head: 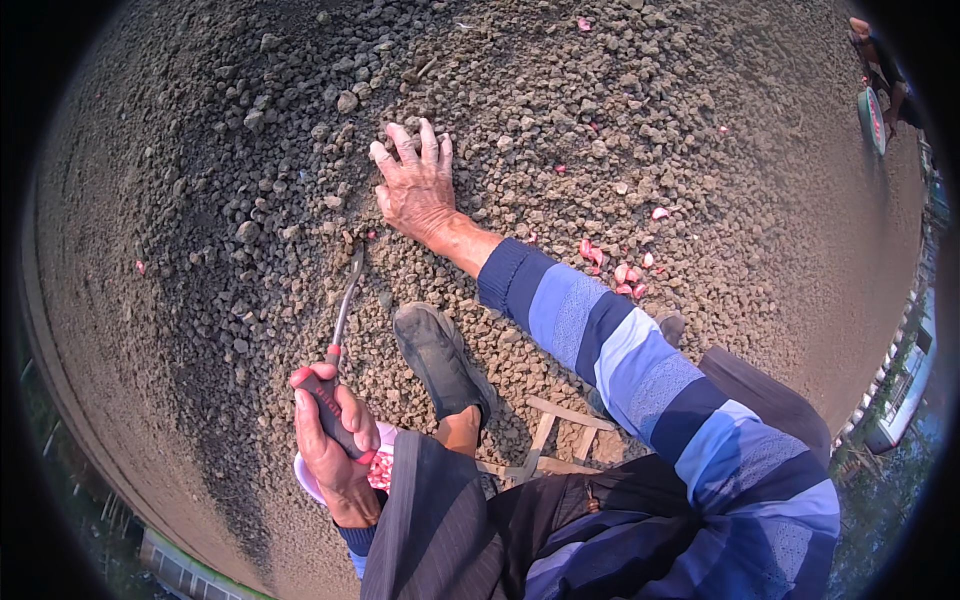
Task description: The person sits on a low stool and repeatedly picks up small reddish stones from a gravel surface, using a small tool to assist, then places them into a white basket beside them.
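My left hand [334,435] is closed round the red and grey handle of a hand weeding tool [345,307], whose bent metal tip touches the soil. My right hand [416,176] reaches forward, palm down with fingers spread, on the lumpy soil [300,180]; whether anything lies under its fingers is hidden. Below my left wrist stands a pink bowl [307,480] holding reddish cloves, probably garlic, partly hidden by my trouser leg. Several pink cloves [622,274] lie in a loose group on the soil to the right of my right forearm, and a few others are scattered singly.
My shoe [435,360] rests on the soil between my arms. A low wooden frame [547,435], perhaps a stool, is beside it. At the far right edge another person [889,75] is by a green-rimmed basin [872,124] with pink contents. Buildings show at the rim.
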